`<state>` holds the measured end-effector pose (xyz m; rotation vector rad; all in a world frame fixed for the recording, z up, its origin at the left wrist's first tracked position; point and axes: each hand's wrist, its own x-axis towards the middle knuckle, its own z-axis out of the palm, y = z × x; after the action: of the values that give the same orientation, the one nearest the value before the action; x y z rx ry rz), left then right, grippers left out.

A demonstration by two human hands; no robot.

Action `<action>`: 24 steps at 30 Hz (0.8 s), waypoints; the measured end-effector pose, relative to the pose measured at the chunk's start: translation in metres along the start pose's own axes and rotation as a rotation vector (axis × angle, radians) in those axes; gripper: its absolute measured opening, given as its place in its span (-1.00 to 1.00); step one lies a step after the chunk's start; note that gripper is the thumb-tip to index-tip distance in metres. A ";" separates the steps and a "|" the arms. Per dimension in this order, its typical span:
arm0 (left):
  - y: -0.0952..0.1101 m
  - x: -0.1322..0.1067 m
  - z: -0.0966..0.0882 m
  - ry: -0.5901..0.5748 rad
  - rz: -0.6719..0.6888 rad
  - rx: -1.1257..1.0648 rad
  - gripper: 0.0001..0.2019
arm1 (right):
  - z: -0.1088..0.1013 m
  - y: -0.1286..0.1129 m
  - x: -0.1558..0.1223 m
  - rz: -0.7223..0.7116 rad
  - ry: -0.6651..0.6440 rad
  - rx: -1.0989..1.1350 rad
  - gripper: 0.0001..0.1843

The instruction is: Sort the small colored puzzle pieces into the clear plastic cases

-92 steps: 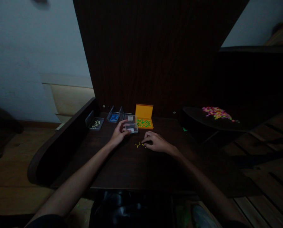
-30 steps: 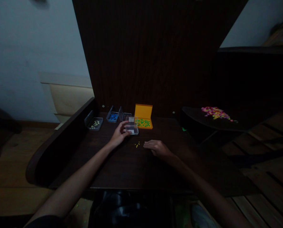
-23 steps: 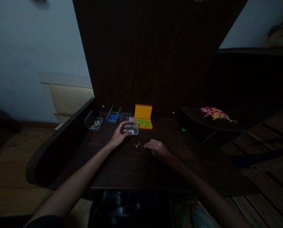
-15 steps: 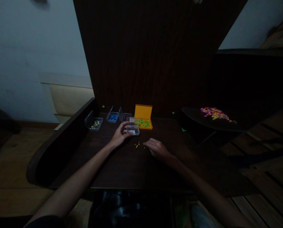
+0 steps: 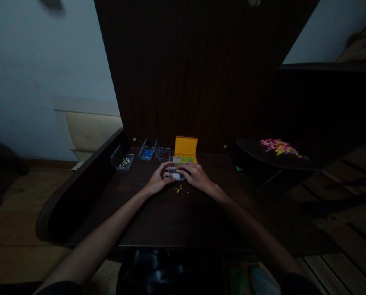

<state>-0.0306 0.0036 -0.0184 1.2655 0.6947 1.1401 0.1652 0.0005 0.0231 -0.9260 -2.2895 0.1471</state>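
My left hand [image 5: 157,180] grips the left side of a small clear plastic box [image 5: 176,176], its lid raised. My right hand [image 5: 198,177] is at the box's right side, fingers bent together over the opening. At its fingertips shows a small yellow piece [image 5: 177,171]; the fingers partly cover the box. Several loose yellow pieces [image 5: 178,190] lie on the dark tabletop just in front of the box. Right behind the hands stands an orange case [image 5: 185,145] with its lid up, holding green pieces [image 5: 187,159].
To the left, open clear boxes hold cream pieces [image 5: 124,162], blue pieces [image 5: 146,153] and dark red pieces [image 5: 164,154]. A heap of pink and yellow pieces [image 5: 279,146] lies on a raised shelf at right. A dark side panel [image 5: 78,180] edges the table's left.
My right hand has moved from the loose yellow pieces up to the clear box. The box, in my left hand, has come slightly nearer and to the right.
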 end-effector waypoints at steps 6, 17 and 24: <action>-0.003 0.001 0.000 -0.017 -0.010 0.013 -0.32 | 0.009 0.007 0.004 0.000 -0.118 0.024 -0.69; -0.005 0.000 0.000 -0.001 -0.020 0.009 -0.33 | -0.003 0.006 0.001 0.006 -0.086 0.090 -0.68; -0.003 0.001 0.000 0.000 -0.033 0.012 -0.34 | -0.023 0.003 -0.005 0.014 0.004 0.086 -0.73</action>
<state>-0.0291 0.0043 -0.0213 1.2602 0.7212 1.1107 0.1839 -0.0033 0.0374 -0.8971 -2.2551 0.2477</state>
